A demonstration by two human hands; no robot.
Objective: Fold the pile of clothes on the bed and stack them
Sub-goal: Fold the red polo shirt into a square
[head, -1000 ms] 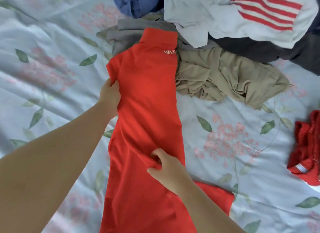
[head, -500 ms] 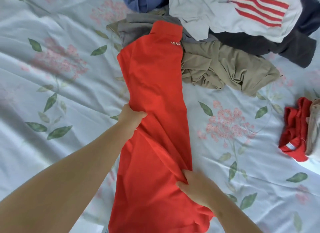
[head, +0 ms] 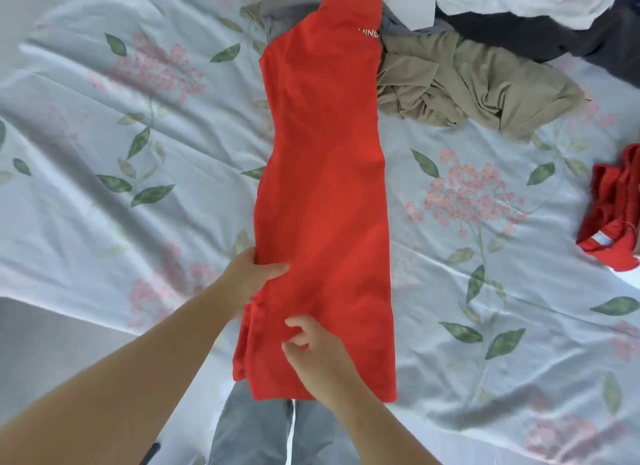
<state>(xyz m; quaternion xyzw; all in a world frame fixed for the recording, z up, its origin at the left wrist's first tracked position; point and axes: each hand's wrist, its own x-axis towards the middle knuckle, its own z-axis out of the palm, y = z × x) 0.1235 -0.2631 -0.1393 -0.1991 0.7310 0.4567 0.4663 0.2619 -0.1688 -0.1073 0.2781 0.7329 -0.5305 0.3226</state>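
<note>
Fabric of the red garment (head: 322, 187) judged light, thin and limp: it will sag and slide out of line if lifted from one point, so hold is best taken at both corners of the near hem before the crosswise fold. Left grip (head: 247, 279) pinches the garment's left edge, thumb on top of the cloth. Right grip (head: 313, 350) rests on the lower part with fingers curled; whether cloth is caught between them cannot be told. Garment lies flat on the bed (head: 138, 222), laid as a long narrow strip, collar end far and overlapping the pile of clothes (head: 478, 87), hem at the near bed edge. Colour plain bright red, white lettering (head: 369, 33) near the collar, partly cut off at the edge; few creases, one soft ridge beside the left grip. A small red item (head: 613, 218) lies well apart to the right.
</note>
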